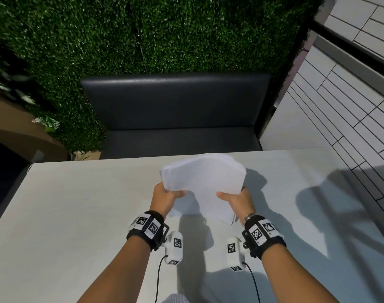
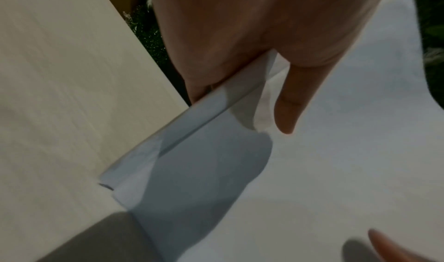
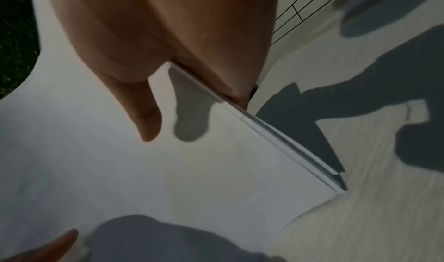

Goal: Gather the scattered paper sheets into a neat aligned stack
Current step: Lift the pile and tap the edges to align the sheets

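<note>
My left hand (image 1: 166, 196) grips the left edge of the stack of white paper sheets (image 1: 203, 182), thumb on top and fingers under it; the left wrist view shows that thumb (image 2: 287, 104) lying flat on the top sheet. I see the stack held upright-tilted over the middle of the pale counter (image 1: 66, 215), its near bottom corner touching or just above the surface, its far end fanned so sheet edges show. My right hand (image 1: 237, 201) clamps the right edge the same way, thumb (image 3: 144, 112) over the top sheet. In the right wrist view the sheet edges sit slightly stepped, not flush. Both wrists carry black bands (image 1: 146, 228) with black-and-white square code tags; I can read no writing on them or the paper. Beyond the counter stands a dark padded bench (image 1: 175, 110).
</note>
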Tool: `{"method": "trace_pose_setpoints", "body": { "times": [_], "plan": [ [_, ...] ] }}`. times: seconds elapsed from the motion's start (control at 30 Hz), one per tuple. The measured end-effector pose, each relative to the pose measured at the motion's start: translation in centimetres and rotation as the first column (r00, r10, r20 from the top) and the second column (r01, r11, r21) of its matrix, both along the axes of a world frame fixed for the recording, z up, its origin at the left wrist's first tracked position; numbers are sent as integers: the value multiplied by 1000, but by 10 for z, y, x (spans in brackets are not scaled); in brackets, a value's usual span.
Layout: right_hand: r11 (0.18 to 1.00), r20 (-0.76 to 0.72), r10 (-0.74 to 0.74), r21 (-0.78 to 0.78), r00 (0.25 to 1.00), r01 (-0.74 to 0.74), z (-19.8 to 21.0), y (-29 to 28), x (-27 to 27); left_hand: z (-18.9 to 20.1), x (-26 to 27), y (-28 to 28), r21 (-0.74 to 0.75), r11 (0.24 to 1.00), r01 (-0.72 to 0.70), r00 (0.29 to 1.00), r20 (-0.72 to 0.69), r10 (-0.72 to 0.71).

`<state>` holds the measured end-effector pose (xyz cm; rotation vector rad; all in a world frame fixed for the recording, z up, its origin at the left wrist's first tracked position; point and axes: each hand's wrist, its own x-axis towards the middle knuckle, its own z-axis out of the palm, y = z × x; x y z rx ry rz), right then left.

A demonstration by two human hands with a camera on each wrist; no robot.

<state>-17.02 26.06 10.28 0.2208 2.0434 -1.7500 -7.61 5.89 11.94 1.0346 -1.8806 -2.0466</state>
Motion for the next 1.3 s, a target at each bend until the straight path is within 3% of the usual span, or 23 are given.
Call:
{"method": "trace_pose_setpoints", "body": {
  "times": [0.27,0.47,0.67,0.83,1.0,1.17,1.3],
  "plan": [
    [986,-46,-105,-133,993,98,16,8,-2,10,7,-5,-7,998,-58,994,-93,57],
    [999,-26,-26,-40,999,25,7,1,-1,2,10,0,-8,998,-65,997,-46,64],
    [985,-69,-111,-144,991,100,16,3,6,6,10,-4,0,995,-96,989,-113,95],
    [999,19,-39,-24,999,40,6,0,8,-3,13,-1,10,998,-64,997,-32,65],
    [992,27,-113,-53,993,114,14,0,11,2,17,-1,34,996,-78,993,-84,80],
    [1000,39,-15,23,999,14,14,1,12,-7,21,0,27,998,-57,997,-51,59],
    [993,26,-103,-47,994,104,17,-4,15,4,17,4,26,998,-51,993,-103,53]
  ]
}}
